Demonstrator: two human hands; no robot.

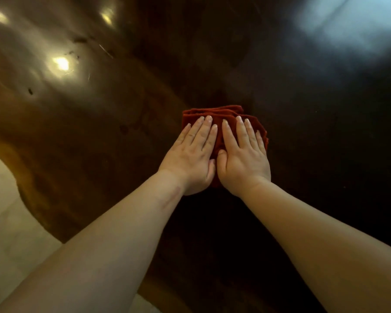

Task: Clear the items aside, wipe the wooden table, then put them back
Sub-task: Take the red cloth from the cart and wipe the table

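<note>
A folded red cloth (219, 114) lies on the dark glossy wooden table (99, 132) near the middle of the view. My left hand (191, 154) and my right hand (244, 157) press flat on the cloth side by side, fingers straight and pointing away from me. The hands cover most of the cloth; only its far edge and right side show. Both forearms reach in from the bottom of the view.
The table's curved left edge (20, 188) borders a pale tiled floor (5, 222). Small dark specks and scratches (77, 50) mark the tabletop at the far left among bright light reflections. No other objects are in view.
</note>
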